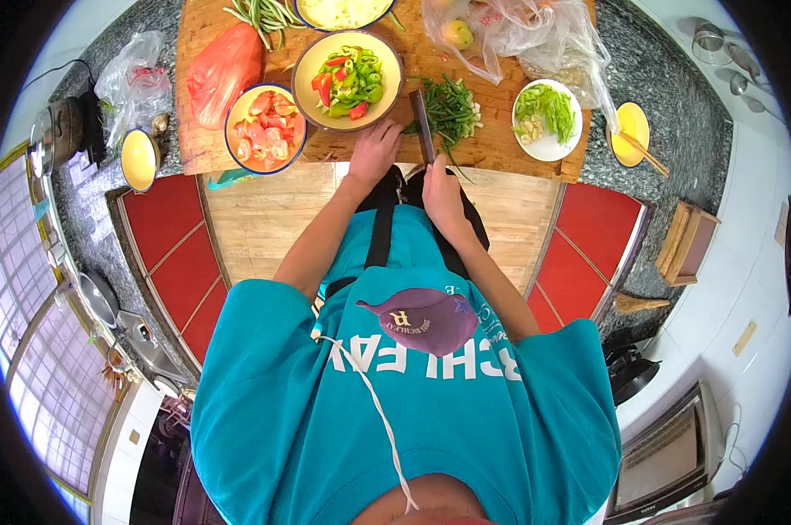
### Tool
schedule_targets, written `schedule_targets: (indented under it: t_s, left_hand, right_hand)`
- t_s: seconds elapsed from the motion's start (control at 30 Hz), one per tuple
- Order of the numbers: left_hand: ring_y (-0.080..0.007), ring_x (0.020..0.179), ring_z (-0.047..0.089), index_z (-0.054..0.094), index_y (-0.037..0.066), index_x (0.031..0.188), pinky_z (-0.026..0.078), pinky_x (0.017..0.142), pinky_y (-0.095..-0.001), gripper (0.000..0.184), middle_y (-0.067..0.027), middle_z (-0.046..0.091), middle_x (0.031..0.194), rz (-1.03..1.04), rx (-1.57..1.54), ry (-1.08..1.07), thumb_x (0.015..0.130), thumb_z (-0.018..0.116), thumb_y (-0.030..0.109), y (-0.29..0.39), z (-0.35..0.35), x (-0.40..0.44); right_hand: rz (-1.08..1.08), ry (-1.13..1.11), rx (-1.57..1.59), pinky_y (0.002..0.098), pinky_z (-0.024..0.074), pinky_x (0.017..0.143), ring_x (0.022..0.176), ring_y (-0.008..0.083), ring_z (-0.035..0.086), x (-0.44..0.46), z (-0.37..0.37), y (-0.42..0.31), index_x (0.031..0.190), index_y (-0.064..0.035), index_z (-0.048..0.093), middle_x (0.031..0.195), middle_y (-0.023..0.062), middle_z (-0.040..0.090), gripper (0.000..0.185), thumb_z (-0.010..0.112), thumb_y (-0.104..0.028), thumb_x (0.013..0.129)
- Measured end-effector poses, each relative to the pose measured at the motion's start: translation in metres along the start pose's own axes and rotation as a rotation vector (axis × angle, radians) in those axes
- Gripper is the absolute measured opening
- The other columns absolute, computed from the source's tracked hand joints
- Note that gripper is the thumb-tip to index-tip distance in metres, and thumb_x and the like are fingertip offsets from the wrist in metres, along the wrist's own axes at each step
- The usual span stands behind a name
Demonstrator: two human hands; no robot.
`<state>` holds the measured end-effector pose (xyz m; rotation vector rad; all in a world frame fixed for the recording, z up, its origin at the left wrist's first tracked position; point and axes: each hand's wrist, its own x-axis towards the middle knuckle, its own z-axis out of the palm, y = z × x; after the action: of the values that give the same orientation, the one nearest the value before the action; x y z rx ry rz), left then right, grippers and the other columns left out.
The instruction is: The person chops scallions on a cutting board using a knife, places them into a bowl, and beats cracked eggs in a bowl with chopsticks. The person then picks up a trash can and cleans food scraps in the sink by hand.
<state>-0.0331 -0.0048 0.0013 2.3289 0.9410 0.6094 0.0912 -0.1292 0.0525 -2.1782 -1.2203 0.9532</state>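
"What's at upper left?"
"A crumpled clear plastic bag (135,86) on the speckled bench (689,105), near a yellow bowl (138,161)."
"And upper right?"
"A second yellow bowl (628,119), chopsticks (647,157) over its rim. Lower, a box-like wooden piece (686,243), then a dark pan (632,378)."
"The far left edge?"
"A gridded window (32,306); red cabinet doors (170,249) sit further in."

We see a teal T-shirt (500,420) with loose short sleeves (242,350), white block lettering (384,359) across the chest and a purple motif (444,328) marked with a pale letter R (401,318) and a blue star (459,307). A white twisted cord (376,405) runs down the front; black straps (381,236) show near the waist.
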Motion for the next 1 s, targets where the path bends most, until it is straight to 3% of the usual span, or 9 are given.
schedule_targets:
  t_s: [0.1, 0.17, 0.2, 0.37, 0.5, 0.57, 0.83, 1.0]
  left_hand:
    - [-0.035, 0.095, 0.059, 0.063, 0.004, 0.102, 0.049, 0.085, -0.0423, 0.021, -0.0124, 0.061, 0.103, 0.017, -0.027, -0.006, 0.082, 0.066, 0.007, -0.004, 0.005, -0.003]
    - [-0.035, 0.095, 0.06, 0.063, 0.004, 0.102, 0.05, 0.085, -0.0426, 0.021, -0.0124, 0.061, 0.102, 0.047, -0.03, -0.005, 0.082, 0.066, 0.006, -0.006, 0.005, -0.002]
    - [-0.0349, 0.095, 0.059, 0.063, 0.004, 0.103, 0.049, 0.086, -0.0429, 0.022, -0.0123, 0.061, 0.102, 0.063, -0.034, -0.028, 0.081, 0.066, 0.006, -0.007, 0.002, -0.001]
    - [-0.0317, 0.094, 0.059, 0.061, 0.003, 0.099, 0.049, 0.082, -0.0408, 0.023, -0.0116, 0.058, 0.098, 0.159, 0.037, 0.006, 0.077, 0.065, 0.003, -0.004, -0.004, 0.0]
    - [-0.0333, 0.091, 0.059, 0.062, 0.004, 0.101, 0.049, 0.079, -0.042, 0.018, -0.0125, 0.058, 0.097, 0.07, 0.03, 0.036, 0.083, 0.065, 0.009, 0.004, 0.01, 0.011]
    - [-0.0366, 0.095, 0.058, 0.062, 0.005, 0.105, 0.049, 0.083, -0.0437, 0.022, -0.0135, 0.06, 0.101, -0.038, -0.032, -0.039, 0.085, 0.066, 0.013, 0.013, 0.01, 0.017]
    - [-0.0362, 0.102, 0.056, 0.058, 0.006, 0.114, 0.047, 0.086, -0.0445, 0.032, -0.0153, 0.059, 0.111, -0.048, 0.045, -0.005, 0.086, 0.066, 0.018, 0.0, -0.01, -0.01]
    - [-0.0347, 0.093, 0.058, 0.06, 0.003, 0.102, 0.048, 0.082, -0.0438, 0.019, -0.0133, 0.059, 0.1, -0.017, 0.012, 0.001, 0.084, 0.065, 0.01, 0.002, -0.004, 0.0]
  right_hand:
    - [0.076, -0.016, -0.013, 0.0564, 0.0434, 0.051, 0.06, 0.048, 0.059, 0.009, 0.014, 0.005, 0.104, 0.0049, 0.039, 0.063, 0.0277, 0.058, 0.019, 0.049, -0.009, 0.096]
    - [-0.112, 0.224, 0.047, 0.0569, 0.045, 0.056, 0.063, 0.0496, 0.059, 0.03, 0.022, 0.006, 0.106, 0.0058, 0.04, 0.066, 0.0295, 0.059, 0.02, 0.047, -0.01, 0.097]
    - [-0.02, 0.146, 0.033, 0.056, 0.0452, 0.055, 0.064, 0.0498, 0.059, 0.039, 0.013, -0.007, 0.107, 0.0056, 0.041, 0.067, 0.0305, 0.059, 0.021, 0.046, -0.012, 0.098]
    - [-0.003, 0.13, 0.065, 0.056, 0.0436, 0.053, 0.063, 0.0497, 0.058, 0.051, 0.003, -0.016, 0.105, 0.0022, 0.041, 0.066, 0.031, 0.058, 0.017, 0.047, -0.012, 0.098]
    - [-0.035, 0.15, 0.096, 0.0545, 0.0414, 0.048, 0.06, 0.0487, 0.057, 0.02, -0.018, -0.017, 0.103, 0.001, 0.04, 0.062, 0.0282, 0.055, 0.016, 0.046, -0.013, 0.099]
    - [-0.039, 0.137, 0.045, 0.0531, 0.0409, 0.047, 0.059, 0.047, 0.058, 0.01, -0.023, -0.017, 0.103, 0.0016, 0.04, 0.062, 0.0276, 0.055, 0.016, 0.046, -0.013, 0.099]
    - [-0.036, 0.077, 0.058, 0.0517, 0.0418, 0.044, 0.055, 0.0448, 0.058, -0.001, -0.011, -0.009, 0.102, 0.0025, 0.039, 0.059, 0.0257, 0.056, 0.017, 0.046, -0.013, 0.099]
    - [0.0, 0.023, 0.035, 0.0544, 0.044, 0.048, 0.058, 0.0463, 0.059, 0.001, -0.002, -0.005, 0.102, 0.0025, 0.039, 0.062, 0.0279, 0.057, 0.017, 0.045, -0.013, 0.099]
